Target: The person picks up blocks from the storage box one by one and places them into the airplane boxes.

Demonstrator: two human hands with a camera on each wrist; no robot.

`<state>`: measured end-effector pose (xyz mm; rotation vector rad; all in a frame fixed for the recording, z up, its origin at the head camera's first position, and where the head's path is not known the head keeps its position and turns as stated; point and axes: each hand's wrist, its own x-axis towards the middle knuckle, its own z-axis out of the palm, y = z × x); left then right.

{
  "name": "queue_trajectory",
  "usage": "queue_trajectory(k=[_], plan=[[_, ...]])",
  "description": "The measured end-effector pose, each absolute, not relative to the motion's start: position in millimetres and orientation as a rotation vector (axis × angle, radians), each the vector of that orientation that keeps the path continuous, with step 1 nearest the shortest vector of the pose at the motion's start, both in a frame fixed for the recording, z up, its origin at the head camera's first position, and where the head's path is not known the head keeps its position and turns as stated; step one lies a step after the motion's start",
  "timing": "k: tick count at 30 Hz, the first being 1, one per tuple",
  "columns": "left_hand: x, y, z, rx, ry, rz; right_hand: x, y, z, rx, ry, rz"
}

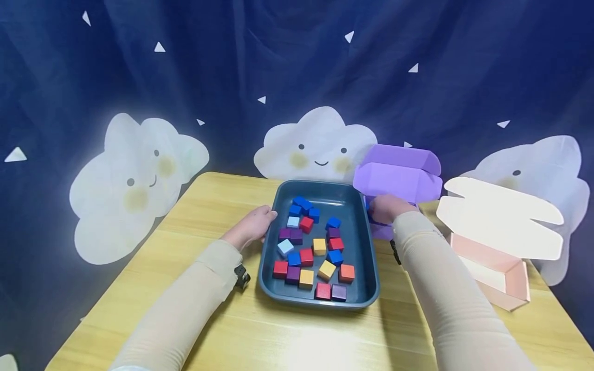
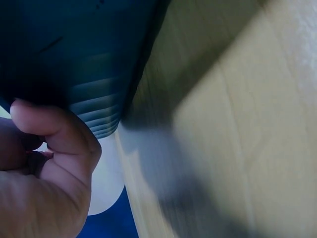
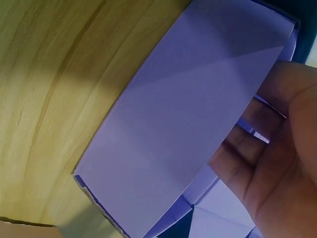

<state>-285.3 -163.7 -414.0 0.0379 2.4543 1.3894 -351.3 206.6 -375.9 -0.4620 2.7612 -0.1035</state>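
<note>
The left hand (image 1: 252,225) grips the tray (image 1: 357,247), fingers curled. The right hand (image 1: 389,207) reaches into the purple box (image 1: 396,180); its fingers' hold I can't tell.

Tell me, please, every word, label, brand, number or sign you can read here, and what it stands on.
There are none: no readable text shows on the tray, cubes, purple box or pink box. The curtain shows clouds and white triangles, no lettering.

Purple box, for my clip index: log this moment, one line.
left hand: holds tray rim; right hand: partly inside purple box; pink box: open
</note>
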Motion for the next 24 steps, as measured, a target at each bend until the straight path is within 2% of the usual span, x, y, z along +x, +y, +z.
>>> queue_trajectory(k=[24], plan=[[-286.5,-163.1,-415.5,0.033,2.453,1.371,-345.6,215.1,-377.7,-0.521,2.709,-0.211]])
